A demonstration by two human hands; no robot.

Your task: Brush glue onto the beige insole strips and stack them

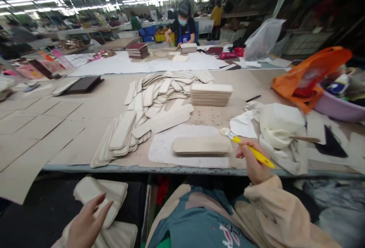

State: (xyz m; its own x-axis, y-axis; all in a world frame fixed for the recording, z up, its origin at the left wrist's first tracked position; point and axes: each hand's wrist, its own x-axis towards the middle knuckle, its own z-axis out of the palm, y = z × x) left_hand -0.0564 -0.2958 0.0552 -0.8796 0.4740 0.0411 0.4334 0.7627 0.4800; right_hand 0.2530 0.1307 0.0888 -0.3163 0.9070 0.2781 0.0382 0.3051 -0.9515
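My right hand (pixel 253 158) grips a yellow-handled paintbrush (pixel 237 140), its pale bristles just right of a long rounded cream piece (pixel 202 145). That piece lies on a white sheet (pixel 159 150) at the table's near edge. Low on the left, my left hand (pixel 90 217) has its fingers apart over a pile of similar cream pieces (pixel 116 189) on a dark surface below the table; whether it touches them I cannot tell. Fanned pieces (pixel 122 132) and a loose heap (pixel 159 92) lie left of the sheet. Behind it stands a neat stack (pixel 211 97).
A cloth-covered container (pixel 281 124) with a stick across it stands at right. Beyond it are an orange bag (pixel 310 77) and a lilac basin (pixel 339 105). Flat beige sheets (pixel 42 126) cover the left side. Across the table a person in a blue apron (pixel 184 35) works.
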